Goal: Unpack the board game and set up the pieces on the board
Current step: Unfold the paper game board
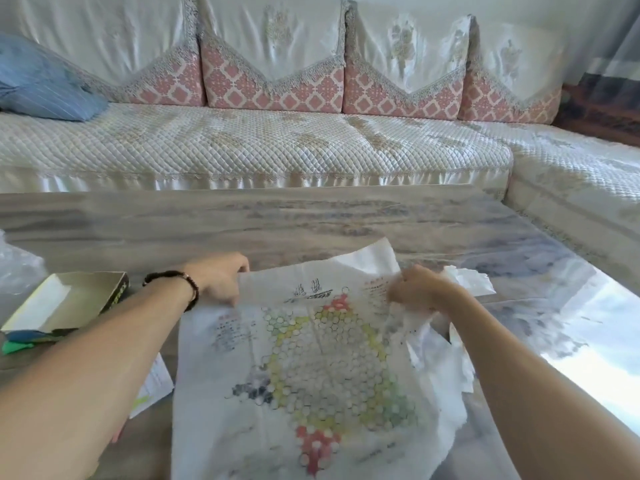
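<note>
Nearest, a thin paper game board (311,368) is seen spread over the marbled table (311,216), its near edge running out of the bottom of the view; a star of small hexagonal cells is printed on it, with red points at the near and far tips, yellow and green bands between, and a dark point at lower left. Blocks of small print are noted beside the star, too blurred to be read. The sheet is creased and lifted along its right side. Its far left edge is pinched by the left hand (220,278), fingers curled over the paper; a dark bead bracelet (180,284) is worn at that wrist. The far right part of the sheet is gripped by the right hand (415,289), fingers bunched into crumpled paper. To the left, an open box (65,299) is recorded lying on the table, with something green (15,346) at its near corner and a printed leaflet (156,382) partly hidden under the left forearm. Farther back, a quilted cream sofa (242,143) with pink patterned cushions (273,81) is seen, and a blue pillow (41,84) at far left.
</note>
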A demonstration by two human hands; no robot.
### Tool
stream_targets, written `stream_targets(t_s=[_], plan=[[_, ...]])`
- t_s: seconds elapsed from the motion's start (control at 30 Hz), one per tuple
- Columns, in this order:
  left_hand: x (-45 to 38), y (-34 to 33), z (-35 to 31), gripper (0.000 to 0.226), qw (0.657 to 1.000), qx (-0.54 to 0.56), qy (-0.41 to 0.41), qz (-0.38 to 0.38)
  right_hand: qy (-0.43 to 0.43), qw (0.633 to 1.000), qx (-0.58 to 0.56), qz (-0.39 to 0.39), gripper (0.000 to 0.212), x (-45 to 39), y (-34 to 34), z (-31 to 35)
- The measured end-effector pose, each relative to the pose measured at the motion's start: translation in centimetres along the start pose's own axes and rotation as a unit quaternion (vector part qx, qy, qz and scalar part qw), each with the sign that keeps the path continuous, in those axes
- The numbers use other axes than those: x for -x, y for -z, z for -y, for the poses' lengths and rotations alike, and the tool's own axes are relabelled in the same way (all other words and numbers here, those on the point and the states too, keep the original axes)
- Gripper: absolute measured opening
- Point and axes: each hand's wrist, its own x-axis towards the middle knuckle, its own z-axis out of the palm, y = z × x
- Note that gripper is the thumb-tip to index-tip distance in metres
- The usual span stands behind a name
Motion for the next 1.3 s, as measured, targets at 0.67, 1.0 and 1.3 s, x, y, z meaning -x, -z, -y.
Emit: stream_targets(t_s=[0.67, 1.0, 1.3], plan=[[2.0, -7.7, -3.3, 0.067, 0.984, -0.057, -0.084, -0.145, 0.058, 0.956, 0.229, -0.173, 0.04, -2.6, -1.4, 1.0], [1.3, -7.6, -0.9, 0.103, 0.982, -0.058, -0.122, -0.131, 0.22, 0.948, 0.206, -0.104, 0.058, -2.2, -9.7, 5.5], [4.2, -7.8, -4.8, 0.067, 0.975, -0.037, -0.138, -0.173, 0.194, 0.945, 0.193, -0.182, 0.056, 1.0, -8.9, 3.9]])
